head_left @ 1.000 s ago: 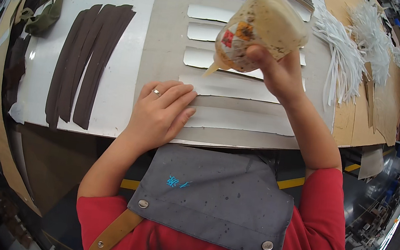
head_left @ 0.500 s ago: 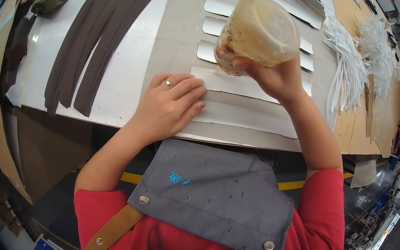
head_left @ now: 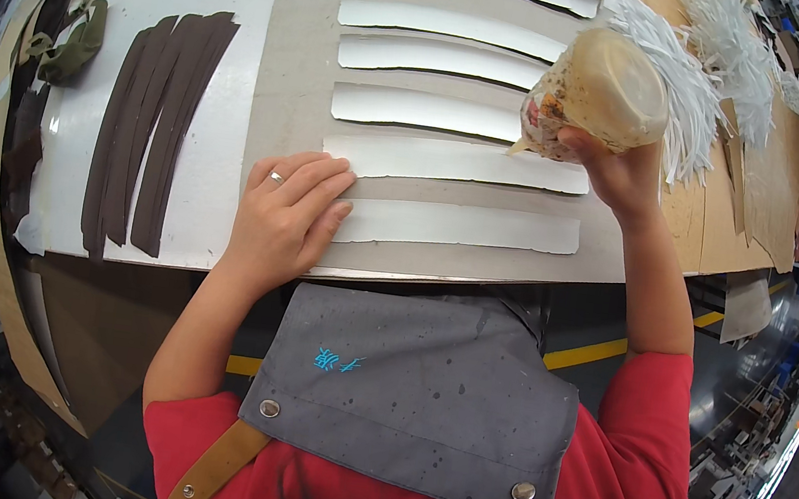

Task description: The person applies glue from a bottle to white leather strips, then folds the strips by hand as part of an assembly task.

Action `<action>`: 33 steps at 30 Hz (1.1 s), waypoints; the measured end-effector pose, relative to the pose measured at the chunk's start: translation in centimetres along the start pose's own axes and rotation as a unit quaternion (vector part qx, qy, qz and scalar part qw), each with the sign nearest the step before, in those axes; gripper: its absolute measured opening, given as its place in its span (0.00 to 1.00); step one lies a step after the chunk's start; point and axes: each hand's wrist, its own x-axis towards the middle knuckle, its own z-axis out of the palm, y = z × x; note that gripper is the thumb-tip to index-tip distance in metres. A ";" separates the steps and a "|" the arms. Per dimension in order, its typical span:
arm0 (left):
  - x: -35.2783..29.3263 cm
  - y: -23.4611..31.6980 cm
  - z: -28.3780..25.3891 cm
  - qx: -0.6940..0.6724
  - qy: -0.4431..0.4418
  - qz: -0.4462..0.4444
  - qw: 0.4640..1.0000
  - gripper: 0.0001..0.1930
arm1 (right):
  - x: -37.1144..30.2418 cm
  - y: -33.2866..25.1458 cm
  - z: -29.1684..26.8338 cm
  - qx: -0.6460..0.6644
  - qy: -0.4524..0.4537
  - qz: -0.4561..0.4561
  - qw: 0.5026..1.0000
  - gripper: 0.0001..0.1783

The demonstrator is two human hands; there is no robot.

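Right grip (head_left: 621,176) wraps a bottle (head_left: 610,91), left grip (head_left: 292,205) lying unclenched on a white strip (head_left: 456,163), between brown strips (head_left: 177,119) and white strands (head_left: 691,116).

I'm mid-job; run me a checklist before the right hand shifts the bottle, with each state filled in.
1. Bottle gripped by the right hand: ok.
2. Bottle tipped, nozzle down: ok.
3. Left hand at the left end of the second-nearest white strip: ok.
4. Gap between that strip and the nearest white strip: ok, grey board shows.
5. Nozzle tip touching the strip: cannot tell.
6. Dark brown strips apart from both hands: ok.
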 end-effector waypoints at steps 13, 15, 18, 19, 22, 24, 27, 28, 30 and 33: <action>0.3 0.2 -0.3 0.023 -0.011 0.013 1.000 0.12 | -4.2 2.3 -6.6 0.062 0.155 0.041 0.985 0.29; 0.1 -0.1 -0.2 0.025 -0.017 0.004 1.000 0.12 | -3.7 3.2 -7.9 0.139 0.156 0.214 0.954 0.30; -0.2 0.0 -0.2 0.026 -0.011 0.008 1.000 0.12 | -2.4 3.2 -7.8 0.375 0.236 0.334 0.832 0.30; -0.2 0.1 -0.2 0.026 -0.009 0.004 1.000 0.12 | -2.2 3.4 -8.0 0.443 0.199 0.338 0.806 0.30; -0.2 0.2 -0.4 0.018 0.006 0.005 1.000 0.11 | -1.4 3.0 -6.0 0.525 0.133 0.292 0.788 0.33; -0.6 0.4 -0.6 0.005 0.041 0.017 0.999 0.12 | -0.7 1.3 -2.5 0.472 0.123 0.286 0.825 0.34; -1.8 1.0 -1.1 -0.001 0.027 0.041 0.999 0.13 | -0.3 -2.2 2.4 0.425 0.057 0.204 0.880 0.30; -2.4 1.4 -1.2 0.005 0.028 0.032 0.999 0.13 | -0.3 -2.5 4.2 0.420 0.034 0.159 0.893 0.30; -3.0 2.1 -1.0 -0.004 0.025 0.058 0.998 0.13 | 0.3 -4.9 6.5 0.396 -0.015 0.082 0.914 0.30; -3.6 2.7 -0.4 -0.002 0.022 0.042 0.999 0.13 | 1.4 -6.2 8.4 0.346 -0.102 0.046 0.931 0.32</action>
